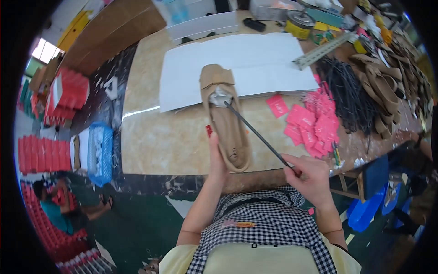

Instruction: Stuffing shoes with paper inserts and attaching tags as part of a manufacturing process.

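A tan flat shoe [232,132] with a strap across its toe lies sole down, its toe over white paper sheets [269,59] and its heel toward me. My left hand [217,155] grips its left side near the heel; a small red piece [209,130] shows by the fingertips. Crumpled whitish filling [220,97] sits in the shoe's opening. Closed around the near end of a thin black rod [262,137], my right hand [306,176] holds it slanted, with the far tip at the filling.
To the right lie pink cards [312,123], a heap of black rods [349,91] and piled tan shoes [385,86]. A metal angle strip [325,50] and a yellow tin [299,25] are farther back. At left stand a blue basket [100,153], red boxes [43,154] and a seated person [64,208].
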`<state>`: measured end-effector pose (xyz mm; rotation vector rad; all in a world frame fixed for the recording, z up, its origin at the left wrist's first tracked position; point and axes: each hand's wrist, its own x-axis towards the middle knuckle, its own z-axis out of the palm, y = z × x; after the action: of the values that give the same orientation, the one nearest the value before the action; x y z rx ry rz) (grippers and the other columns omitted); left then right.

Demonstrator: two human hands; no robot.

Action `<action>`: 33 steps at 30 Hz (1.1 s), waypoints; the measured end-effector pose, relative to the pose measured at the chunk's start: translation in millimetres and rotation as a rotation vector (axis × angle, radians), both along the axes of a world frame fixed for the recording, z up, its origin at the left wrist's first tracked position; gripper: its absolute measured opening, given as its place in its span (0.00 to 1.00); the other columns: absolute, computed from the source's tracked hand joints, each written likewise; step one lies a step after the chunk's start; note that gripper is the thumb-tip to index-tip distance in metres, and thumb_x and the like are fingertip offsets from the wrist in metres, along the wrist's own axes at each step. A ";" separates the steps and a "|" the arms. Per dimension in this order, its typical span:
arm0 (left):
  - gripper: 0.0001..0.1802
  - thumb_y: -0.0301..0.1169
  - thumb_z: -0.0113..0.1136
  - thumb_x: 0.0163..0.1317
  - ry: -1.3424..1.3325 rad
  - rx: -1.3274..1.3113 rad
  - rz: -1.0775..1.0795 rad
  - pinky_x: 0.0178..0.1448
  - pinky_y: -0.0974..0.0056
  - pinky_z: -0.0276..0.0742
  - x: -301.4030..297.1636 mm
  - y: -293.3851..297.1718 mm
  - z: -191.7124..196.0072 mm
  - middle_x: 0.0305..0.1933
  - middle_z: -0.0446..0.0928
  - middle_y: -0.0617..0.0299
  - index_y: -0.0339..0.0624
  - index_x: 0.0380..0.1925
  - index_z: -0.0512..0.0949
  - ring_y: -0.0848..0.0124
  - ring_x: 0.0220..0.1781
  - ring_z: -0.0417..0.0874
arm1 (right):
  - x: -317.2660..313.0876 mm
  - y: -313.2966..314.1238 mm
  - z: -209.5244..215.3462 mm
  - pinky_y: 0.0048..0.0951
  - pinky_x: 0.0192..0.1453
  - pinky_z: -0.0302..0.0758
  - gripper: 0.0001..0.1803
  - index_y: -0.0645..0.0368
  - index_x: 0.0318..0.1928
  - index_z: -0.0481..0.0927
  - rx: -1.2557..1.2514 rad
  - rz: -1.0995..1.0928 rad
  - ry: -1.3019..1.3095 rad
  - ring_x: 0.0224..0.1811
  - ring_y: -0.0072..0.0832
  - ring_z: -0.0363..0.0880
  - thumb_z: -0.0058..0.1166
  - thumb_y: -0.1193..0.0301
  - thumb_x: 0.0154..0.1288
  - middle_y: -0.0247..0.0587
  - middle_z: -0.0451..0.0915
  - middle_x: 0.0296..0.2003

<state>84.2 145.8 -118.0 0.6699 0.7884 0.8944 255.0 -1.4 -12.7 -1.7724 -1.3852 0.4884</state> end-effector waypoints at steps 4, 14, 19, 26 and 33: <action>0.37 0.60 0.36 0.71 0.062 -0.014 0.032 0.52 0.56 0.82 -17.7 -4.7 -3.8 0.55 0.78 0.51 0.39 0.61 0.68 0.62 0.51 0.83 | -21.4 33.0 -17.9 0.31 0.25 0.74 0.18 0.58 0.48 0.84 0.061 0.123 -0.170 0.19 0.32 0.77 0.64 0.75 0.54 0.41 0.79 0.21; 0.38 0.61 0.34 0.71 0.039 0.137 0.036 0.62 0.58 0.75 -50.5 -0.5 -48.3 0.57 0.77 0.52 0.37 0.61 0.69 0.62 0.56 0.80 | -52.5 76.8 -18.9 0.30 0.22 0.63 0.21 0.59 0.59 0.78 -0.246 0.282 0.283 0.13 0.26 0.63 0.56 0.68 0.68 0.42 0.69 0.13; 0.40 0.63 0.35 0.70 0.107 0.182 0.137 0.64 0.58 0.74 -53.3 -4.1 -44.8 0.59 0.75 0.54 0.39 0.63 0.66 0.62 0.59 0.78 | -66.5 81.0 -6.8 0.31 0.22 0.65 0.17 0.60 0.55 0.80 -0.277 0.291 0.293 0.13 0.31 0.69 0.54 0.69 0.69 0.45 0.70 0.14; 0.42 0.66 0.32 0.70 0.048 0.306 0.178 0.68 0.58 0.69 -51.0 -27.2 -44.7 0.67 0.69 0.55 0.42 0.68 0.61 0.63 0.66 0.73 | -88.0 101.0 -16.2 0.35 0.22 0.70 0.11 0.61 0.46 0.82 0.148 0.201 -0.096 0.15 0.36 0.76 0.54 0.70 0.68 0.42 0.75 0.15; 0.49 0.73 0.22 0.66 0.045 0.173 0.205 0.70 0.61 0.64 -35.4 -43.7 -21.7 0.65 0.70 0.57 0.44 0.68 0.62 0.66 0.68 0.69 | -112.1 101.1 -42.3 0.35 0.22 0.72 0.13 0.60 0.46 0.83 0.306 0.109 -0.393 0.14 0.34 0.76 0.57 0.68 0.64 0.38 0.75 0.14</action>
<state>48.8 102.1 -139.7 0.7724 0.8363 1.1470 142.9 99.7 -55.0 -1.5973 -1.7290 -0.0257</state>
